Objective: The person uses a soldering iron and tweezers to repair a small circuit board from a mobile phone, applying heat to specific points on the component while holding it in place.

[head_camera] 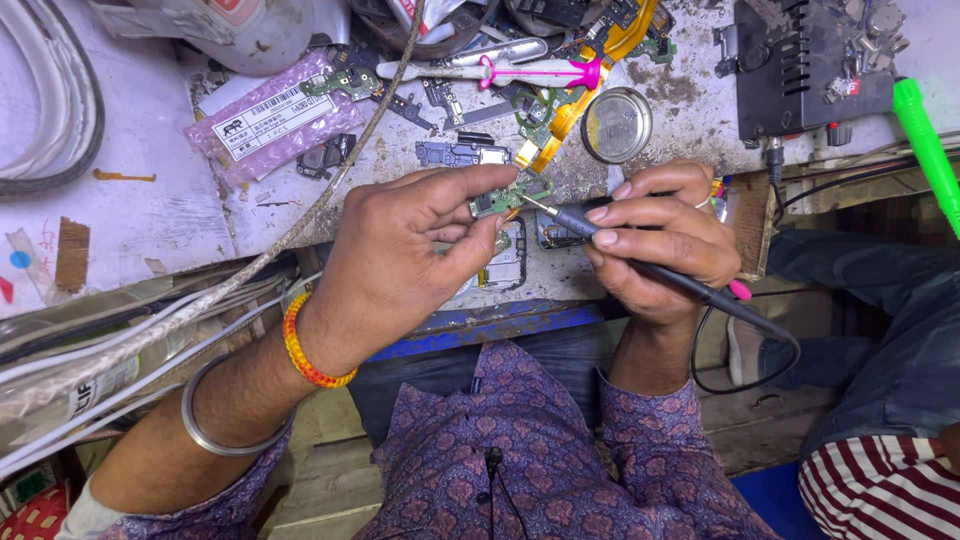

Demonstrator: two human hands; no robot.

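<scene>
Small green circuit board sits pinched in the left hand over the bench edge. Right hand grips a soldering iron like a pen, tip touching the board. Round tin just behind.

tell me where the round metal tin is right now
In the head view, the round metal tin sits on the workbench right of centre, just above the right hand and below the pink-handled tool.
</scene>
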